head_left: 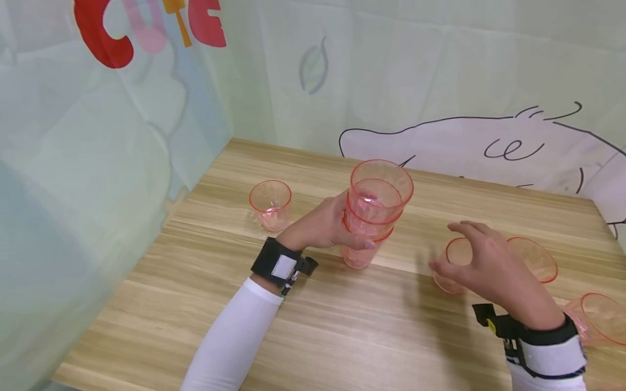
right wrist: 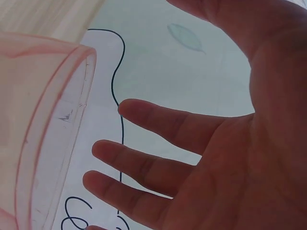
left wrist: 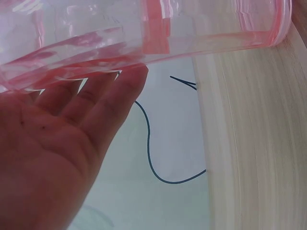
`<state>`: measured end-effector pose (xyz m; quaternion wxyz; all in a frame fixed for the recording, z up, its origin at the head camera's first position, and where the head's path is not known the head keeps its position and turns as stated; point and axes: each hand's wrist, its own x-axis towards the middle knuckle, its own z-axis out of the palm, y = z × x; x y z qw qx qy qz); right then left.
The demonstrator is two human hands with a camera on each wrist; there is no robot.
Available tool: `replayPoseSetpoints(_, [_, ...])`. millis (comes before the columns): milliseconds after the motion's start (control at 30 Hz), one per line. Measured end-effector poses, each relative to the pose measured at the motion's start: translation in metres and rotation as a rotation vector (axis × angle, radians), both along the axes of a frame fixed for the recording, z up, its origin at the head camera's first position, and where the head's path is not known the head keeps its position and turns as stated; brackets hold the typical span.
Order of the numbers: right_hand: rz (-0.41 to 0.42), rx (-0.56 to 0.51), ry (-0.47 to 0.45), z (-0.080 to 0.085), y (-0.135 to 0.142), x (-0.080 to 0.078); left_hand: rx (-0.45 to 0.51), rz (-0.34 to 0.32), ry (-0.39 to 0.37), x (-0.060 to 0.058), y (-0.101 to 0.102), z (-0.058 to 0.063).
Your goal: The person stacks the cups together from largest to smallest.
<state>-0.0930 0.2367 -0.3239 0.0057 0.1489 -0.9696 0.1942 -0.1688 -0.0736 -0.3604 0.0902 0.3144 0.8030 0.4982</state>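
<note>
My left hand [head_left: 320, 224] grips a stack of nested clear pink plastic cups [head_left: 374, 217] in the middle of the head view, held upright with the rims facing up. The left wrist view shows the fingers [left wrist: 112, 103] lying along the side of the stack [left wrist: 158, 28]. To the right, my right hand [head_left: 499, 271] hovers with thumb and fingers spread and holds nothing. It partly covers a pink cup [head_left: 444, 279] standing on the table. In the right wrist view a cup's rim [right wrist: 72, 96] appears left of the parted fingertips.
A single pink cup [head_left: 271, 209] stands left of the stack on the wooden table [head_left: 342, 331]. Another cup [head_left: 540, 260] stands just behind my right hand, and one more [head_left: 603, 320] is beside the right wrist. A printed cloth [head_left: 391, 70] hangs along the back and left.
</note>
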Motion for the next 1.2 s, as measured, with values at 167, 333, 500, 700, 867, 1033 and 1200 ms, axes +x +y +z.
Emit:
replayPoseSetpoints(167, [-0.002, 0.024, -0.035, 0.0, 0.001, -0.002, -0.007, 0.004, 0.011, 0.0, 0.0, 0.001])
replayPoseSetpoints(333, [0.0, 0.026, -0.037, -0.001, 0.002, -0.004, -0.015, 0.004, 0.019, 0.0, 0.0, 0.002])
replayPoseSetpoints(500, [-0.002, 0.026, -0.041, -0.003, 0.004, -0.006, -0.015, 0.006, 0.017, 0.0, 0.0, 0.002])
replayPoseSetpoints(700, [-0.014, 0.039, -0.082, -0.004, 0.006, -0.007, -0.001, -0.002, 0.006, -0.001, -0.001, 0.001])
replayPoseSetpoints(867, [-0.013, 0.053, -0.106, -0.007, 0.006, -0.008, 0.003, -0.004, 0.005, 0.0, -0.001, 0.001])
replayPoseSetpoints(1033, [-0.007, 0.05, -0.13, -0.01, 0.007, -0.008, 0.0, -0.005, 0.004, 0.001, -0.001, 0.001])
replayPoseSetpoints(1200, [-0.009, 0.054, -0.147, -0.012, 0.007, -0.008, 0.004, -0.01, -0.009, 0.0, 0.0, 0.001])
